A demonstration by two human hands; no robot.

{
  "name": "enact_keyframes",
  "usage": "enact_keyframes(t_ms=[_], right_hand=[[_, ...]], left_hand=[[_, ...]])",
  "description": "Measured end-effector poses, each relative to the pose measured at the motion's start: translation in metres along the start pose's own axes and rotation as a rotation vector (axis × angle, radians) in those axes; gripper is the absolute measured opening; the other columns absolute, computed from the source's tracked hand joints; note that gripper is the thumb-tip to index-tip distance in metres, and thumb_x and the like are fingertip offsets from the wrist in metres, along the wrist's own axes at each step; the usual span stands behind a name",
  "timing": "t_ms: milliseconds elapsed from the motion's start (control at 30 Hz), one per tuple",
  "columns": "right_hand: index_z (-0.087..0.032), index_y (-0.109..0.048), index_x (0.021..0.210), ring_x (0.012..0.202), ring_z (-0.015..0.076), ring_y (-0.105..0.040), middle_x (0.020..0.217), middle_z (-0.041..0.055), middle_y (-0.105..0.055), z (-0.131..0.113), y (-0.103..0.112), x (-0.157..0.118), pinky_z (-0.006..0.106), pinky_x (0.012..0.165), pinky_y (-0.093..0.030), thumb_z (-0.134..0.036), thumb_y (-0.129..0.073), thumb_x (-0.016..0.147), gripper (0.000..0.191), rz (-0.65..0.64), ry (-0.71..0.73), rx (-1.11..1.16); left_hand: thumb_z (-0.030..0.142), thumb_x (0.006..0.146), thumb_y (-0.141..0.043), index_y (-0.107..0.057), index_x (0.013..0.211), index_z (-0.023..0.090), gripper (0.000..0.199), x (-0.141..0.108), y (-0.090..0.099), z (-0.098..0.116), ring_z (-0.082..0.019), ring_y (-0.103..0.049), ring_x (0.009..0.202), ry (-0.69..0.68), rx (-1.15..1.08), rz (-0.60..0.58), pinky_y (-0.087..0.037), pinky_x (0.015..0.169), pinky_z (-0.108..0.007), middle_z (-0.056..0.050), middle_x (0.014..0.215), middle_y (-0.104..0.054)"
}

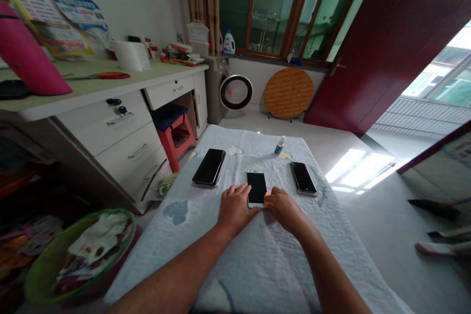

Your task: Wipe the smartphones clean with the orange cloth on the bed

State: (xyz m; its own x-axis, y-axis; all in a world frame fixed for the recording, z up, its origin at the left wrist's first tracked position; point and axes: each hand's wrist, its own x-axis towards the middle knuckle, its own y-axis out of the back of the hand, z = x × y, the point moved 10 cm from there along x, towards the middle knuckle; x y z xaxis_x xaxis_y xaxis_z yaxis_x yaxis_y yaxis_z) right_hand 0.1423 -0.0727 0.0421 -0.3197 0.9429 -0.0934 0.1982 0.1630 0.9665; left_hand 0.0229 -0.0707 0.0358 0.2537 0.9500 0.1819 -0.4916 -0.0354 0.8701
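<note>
Blue-grey cloth (257,250); left fingers (241,191) touch white phone (256,187).

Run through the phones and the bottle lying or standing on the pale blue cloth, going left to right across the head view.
Large black-screened phone, white-framed phone, small bottle with a white top, dark-screened phone with a pale edge.
</note>
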Motion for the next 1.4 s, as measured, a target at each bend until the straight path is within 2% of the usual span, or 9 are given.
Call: enact_keyframes(t_ms=[267, 433, 633, 733, 867, 1000, 1200, 1400], right_hand=[[-0.016, -0.069, 0.072, 0.077, 0.0152, -0.051, 0.08, 0.0061, -0.06, -0.021, -0.001, 0.005, 0.026, 0.07, -0.033, -0.016, -0.05, 0.092, 0.028, -0.027, 0.093, -0.023], [-0.017, -0.067, 0.07, 0.076, 0.0137, -0.049, 0.082, 0.0042, -0.059, -0.039, -0.002, 0.009, 0.026, 0.071, -0.033, -0.012, -0.053, 0.089, 0.024, 0.084, 0.18, 0.076], [-0.016, -0.065, 0.07, 0.075, 0.0129, -0.05, 0.079, 0.002, -0.061, -0.063, 0.005, 0.012, 0.025, 0.071, -0.032, -0.007, -0.054, 0.087, 0.023, 0.189, 0.334, 0.23], [-0.016, -0.065, 0.069, 0.077, 0.0135, -0.051, 0.078, 0.0018, -0.062, -0.067, 0.006, 0.011, 0.025, 0.073, -0.033, -0.007, -0.054, 0.087, 0.023, 0.211, 0.384, 0.26], [-0.019, -0.07, 0.075, 0.081, 0.0141, -0.052, 0.088, 0.0028, -0.065, -0.052, 0.001, 0.014, 0.026, 0.074, -0.034, -0.011, -0.056, 0.088, 0.02, 0.161, 0.295, 0.221], [-0.019, -0.071, 0.078, 0.083, 0.0144, -0.053, 0.091, 0.0035, -0.064, -0.028, -0.002, 0.019, 0.025, 0.074, -0.034, -0.014, -0.055, 0.089, 0.02, 0.097, 0.175, 0.154], [-0.017, -0.072, 0.083, 0.081, 0.0143, -0.055, 0.086, 0.0047, -0.066, -0.002, 0.008, 0.044, 0.026, 0.077, -0.035, -0.016, -0.048, 0.094, 0.026, 0.158, 0.118, 0.059], [-0.016, -0.073, 0.086, 0.087, 0.0158, -0.06, 0.088, 0.0063, -0.071, 0.015, 0.016, 0.078, 0.027, 0.084, -0.035, -0.01, -0.048, 0.089, 0.026, 0.246, 0.038, 0.022]], left_hand=[[0.048, 0.074, -0.071, -0.054, 0.132, 0.019, 0.067, 0.0, -0.002, -0.002, -0.03, -0.048, 0.123, -0.016, -0.014, -0.027, -0.037, 0.102, -0.041, -0.007, 0.139, -0.055], [0.046, 0.076, -0.068, -0.055, 0.13, 0.019, 0.062, 0.002, -0.001, -0.005, -0.029, -0.049, 0.121, -0.026, -0.036, -0.022, -0.038, 0.101, -0.041, -0.006, 0.139, -0.055], [0.035, 0.072, -0.07, -0.06, 0.123, 0.02, 0.054, 0.005, -0.001, -0.008, -0.028, -0.053, 0.116, -0.013, -0.066, -0.008, -0.04, 0.097, -0.039, -0.005, 0.133, -0.06], [0.032, 0.07, -0.07, -0.06, 0.123, 0.021, 0.054, 0.006, 0.001, -0.009, -0.027, -0.054, 0.114, -0.013, -0.065, 0.001, -0.04, 0.096, -0.038, -0.005, 0.131, -0.061], [0.039, 0.074, -0.07, -0.061, 0.122, 0.022, 0.052, 0.005, 0.002, -0.008, -0.028, -0.053, 0.115, -0.025, -0.041, 0.0, -0.04, 0.095, -0.04, -0.006, 0.131, -0.061], [0.05, 0.075, -0.07, -0.059, 0.125, 0.022, 0.059, 0.004, 0.001, -0.007, -0.03, -0.051, 0.119, -0.035, -0.023, -0.013, -0.039, 0.098, -0.043, -0.007, 0.135, -0.058], [0.052, 0.071, -0.074, -0.057, 0.129, 0.024, 0.067, 0.004, 0.0, -0.007, -0.031, -0.049, 0.12, -0.024, -0.01, -0.044, -0.037, 0.1, -0.044, -0.006, 0.14, -0.054], [0.052, 0.07, -0.075, -0.057, 0.13, 0.023, 0.069, 0.004, 0.003, -0.005, -0.031, -0.049, 0.119, -0.031, -0.027, -0.066, -0.035, 0.101, -0.044, -0.006, 0.14, -0.054]])
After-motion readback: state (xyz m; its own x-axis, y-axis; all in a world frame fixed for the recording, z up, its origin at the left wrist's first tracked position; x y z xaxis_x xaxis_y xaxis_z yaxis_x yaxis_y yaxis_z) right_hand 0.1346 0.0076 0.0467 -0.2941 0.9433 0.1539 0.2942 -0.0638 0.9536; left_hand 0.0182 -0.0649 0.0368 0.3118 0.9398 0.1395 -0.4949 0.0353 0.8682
